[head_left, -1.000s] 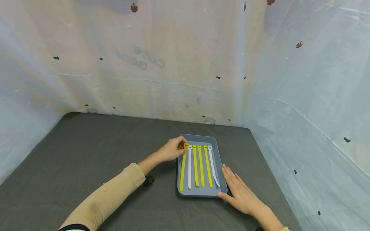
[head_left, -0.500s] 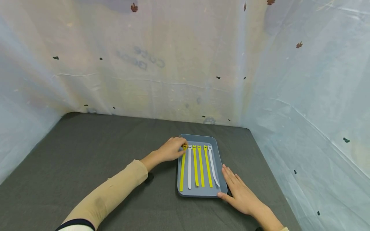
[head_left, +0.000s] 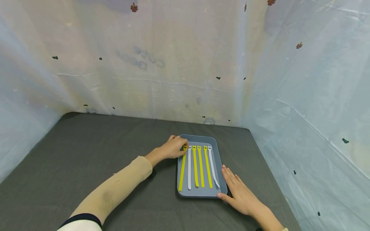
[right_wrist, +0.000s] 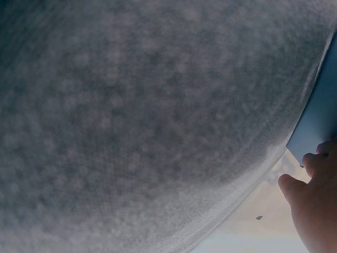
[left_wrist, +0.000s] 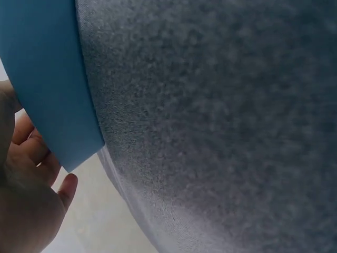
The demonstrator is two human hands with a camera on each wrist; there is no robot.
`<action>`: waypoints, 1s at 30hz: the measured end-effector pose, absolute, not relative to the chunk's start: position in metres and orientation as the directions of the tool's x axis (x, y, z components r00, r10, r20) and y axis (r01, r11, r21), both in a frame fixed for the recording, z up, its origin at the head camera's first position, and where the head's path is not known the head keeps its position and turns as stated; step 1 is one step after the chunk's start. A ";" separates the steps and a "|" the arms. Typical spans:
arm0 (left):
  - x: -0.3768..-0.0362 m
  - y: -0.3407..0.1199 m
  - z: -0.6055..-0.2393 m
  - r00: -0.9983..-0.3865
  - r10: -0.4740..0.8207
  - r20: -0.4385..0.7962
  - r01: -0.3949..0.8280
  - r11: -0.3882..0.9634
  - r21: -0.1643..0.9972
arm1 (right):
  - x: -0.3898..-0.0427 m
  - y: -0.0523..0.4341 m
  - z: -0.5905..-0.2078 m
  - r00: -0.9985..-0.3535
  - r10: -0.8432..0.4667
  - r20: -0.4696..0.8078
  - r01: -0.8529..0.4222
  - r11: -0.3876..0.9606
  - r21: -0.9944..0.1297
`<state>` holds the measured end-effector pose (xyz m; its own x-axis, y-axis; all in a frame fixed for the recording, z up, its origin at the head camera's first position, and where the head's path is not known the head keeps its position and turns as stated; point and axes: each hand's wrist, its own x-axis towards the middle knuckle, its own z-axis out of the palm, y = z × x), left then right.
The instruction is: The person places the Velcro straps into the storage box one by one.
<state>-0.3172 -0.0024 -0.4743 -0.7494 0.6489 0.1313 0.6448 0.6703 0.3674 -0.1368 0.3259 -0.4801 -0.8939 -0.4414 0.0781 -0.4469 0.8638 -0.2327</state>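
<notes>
A grey-blue tray (head_left: 202, 192) lies on the dark cloth and holds a row of hook-and-loop cable ties, yellow and white. My left hand (head_left: 172, 148) reaches over the tray's left rim. Its thumb and fingers pinch the slotted head of the leftmost yellow cable tie (head_left: 182, 170), partly covering it. Beside that tie lies a white cable tie (head_left: 189, 170). Three more yellow ties follow, then a curved white one (head_left: 213, 166) at the right. My right hand (head_left: 240, 194), fingers straight, rests against the tray's lower right edge. Both wrist views show the tray's outer wall (left_wrist: 52, 79) but no ties.
Dark grey cloth (head_left: 115, 144) covers the surface around the tray. Translucent plastic sheeting (head_left: 173, 64) with small dark and brown marks hangs behind it and along both sides.
The leftmost yellow cable tie's head has come down and slightly left with my left hand, and its lower end has shifted a little left. The right hand and tray stay put.
</notes>
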 end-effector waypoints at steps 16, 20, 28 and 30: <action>-0.329 0.005 -0.466 -0.781 0.624 0.025 0.596 0.733 0.327 | -0.135 0.326 -0.477 -0.893 -0.446 0.062 -0.448 0.864 -0.229; -0.331 0.005 -0.466 -0.788 0.615 0.023 0.585 0.736 0.340 | -0.135 0.326 -0.477 -0.891 -0.449 0.064 -0.450 0.861 -0.235; -0.329 0.005 -0.465 -0.795 0.607 0.016 0.562 0.726 0.397 | -0.136 0.326 -0.476 -0.893 -0.446 0.051 -0.444 0.862 -0.243; -0.329 0.005 -0.466 -0.798 0.602 0.019 0.557 0.725 0.405 | -0.136 0.325 -0.476 -0.896 -0.443 0.046 -0.440 0.864 -0.244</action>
